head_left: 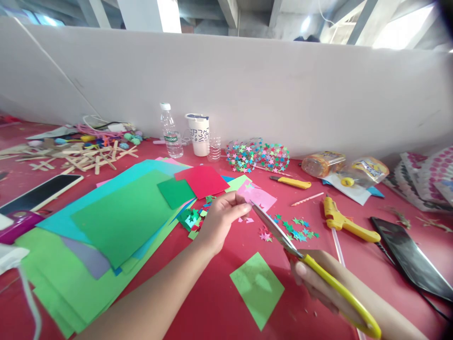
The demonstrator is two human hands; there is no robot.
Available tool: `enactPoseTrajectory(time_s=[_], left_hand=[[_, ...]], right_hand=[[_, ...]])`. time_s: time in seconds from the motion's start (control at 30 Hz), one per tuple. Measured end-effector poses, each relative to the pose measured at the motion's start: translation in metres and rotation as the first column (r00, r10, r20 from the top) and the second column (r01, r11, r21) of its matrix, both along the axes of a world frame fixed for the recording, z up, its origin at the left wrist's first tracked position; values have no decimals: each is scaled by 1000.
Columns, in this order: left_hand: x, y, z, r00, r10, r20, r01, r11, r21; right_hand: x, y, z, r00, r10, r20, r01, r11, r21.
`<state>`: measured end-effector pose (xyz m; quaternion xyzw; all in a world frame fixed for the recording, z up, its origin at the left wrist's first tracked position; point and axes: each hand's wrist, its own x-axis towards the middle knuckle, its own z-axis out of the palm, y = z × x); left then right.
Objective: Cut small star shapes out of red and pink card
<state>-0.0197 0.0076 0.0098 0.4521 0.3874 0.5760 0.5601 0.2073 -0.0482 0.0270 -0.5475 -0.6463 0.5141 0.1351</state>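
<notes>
My right hand grips a pair of scissors with long metal blades and yellow handles. The blades point up and left, their tips beside the fingers of my left hand. Those fingers are closed in a pinch, and whatever lies between them is too small or hidden to make out. Just behind the fingertips lies a pink paper square, with small pink scraps below it. A light green paper square lies in front, between my arms. Small paper stars in several colours are scattered beyond the scissors.
Stacked coloured sheets cover the left side, with a red square on top. At the back stand a water bottle, a paper cup and star-covered balls. A yellow cutter and glue gun lie right.
</notes>
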Motion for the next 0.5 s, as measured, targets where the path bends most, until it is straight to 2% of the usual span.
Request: enactPoseTrajectory(time_s=[0.5], left_hand=[[-7, 3, 2, 999, -39, -22, 40, 999, 24]], right_hand=[[2, 4, -1, 1000, 5, -17, -6, 999, -49]])
